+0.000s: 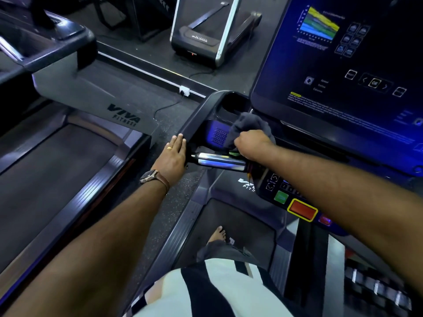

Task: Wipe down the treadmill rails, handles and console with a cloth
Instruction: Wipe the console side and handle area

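Right hand [250, 143] closed in a grip on a bunched dark grey cloth [248, 125], pressed into the recessed left tray of the console [229, 115], just above the chrome pulse handle [219, 161]. Left hand [172, 155] flat, fingers extended and holding nothing, resting against the black side rail [196, 120] where it meets that handle. Right forearm crosses over the button panel, hiding part of it beside the red stop button [302, 210]; lit screen [343, 60] stands right, second treadmill [75, 138] left.
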`<state>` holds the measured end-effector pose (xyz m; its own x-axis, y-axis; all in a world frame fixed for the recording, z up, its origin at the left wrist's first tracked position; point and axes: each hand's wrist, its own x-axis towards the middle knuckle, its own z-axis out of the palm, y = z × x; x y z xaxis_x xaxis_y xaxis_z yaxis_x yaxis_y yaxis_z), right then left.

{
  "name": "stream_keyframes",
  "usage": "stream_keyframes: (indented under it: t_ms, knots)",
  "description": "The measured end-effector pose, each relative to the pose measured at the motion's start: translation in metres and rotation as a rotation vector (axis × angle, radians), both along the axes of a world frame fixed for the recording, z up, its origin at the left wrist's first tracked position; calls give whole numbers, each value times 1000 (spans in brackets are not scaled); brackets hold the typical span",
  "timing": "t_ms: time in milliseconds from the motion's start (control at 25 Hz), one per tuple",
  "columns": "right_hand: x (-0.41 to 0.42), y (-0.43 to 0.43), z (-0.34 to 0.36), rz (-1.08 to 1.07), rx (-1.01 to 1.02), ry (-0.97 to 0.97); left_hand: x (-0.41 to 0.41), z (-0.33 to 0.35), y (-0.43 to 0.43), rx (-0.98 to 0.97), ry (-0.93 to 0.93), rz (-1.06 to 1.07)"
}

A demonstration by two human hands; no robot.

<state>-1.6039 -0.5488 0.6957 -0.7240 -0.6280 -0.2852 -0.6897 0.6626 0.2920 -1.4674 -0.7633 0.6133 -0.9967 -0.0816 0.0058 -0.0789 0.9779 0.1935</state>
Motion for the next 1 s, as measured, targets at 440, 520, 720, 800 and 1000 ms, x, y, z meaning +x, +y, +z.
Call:
stream_keyframes:
  t_ms: [440,520,720,800,1000]
  knots:
    - [67,-23,-22,365,-35,-55,16,3,10,-137,48,-87]
    - [67,3,-8,368,34,-4,17,1,11,-122,70,-108]
    - [71,20,18,219,-90,-10,20,-8,23,-166,54,-26]
    - [80,2,6,246,-116,-53,24,-5,38,-185,-26,40]
    - [74,48,-17,357,-15,29,31,-1,78,-235,-120,22]
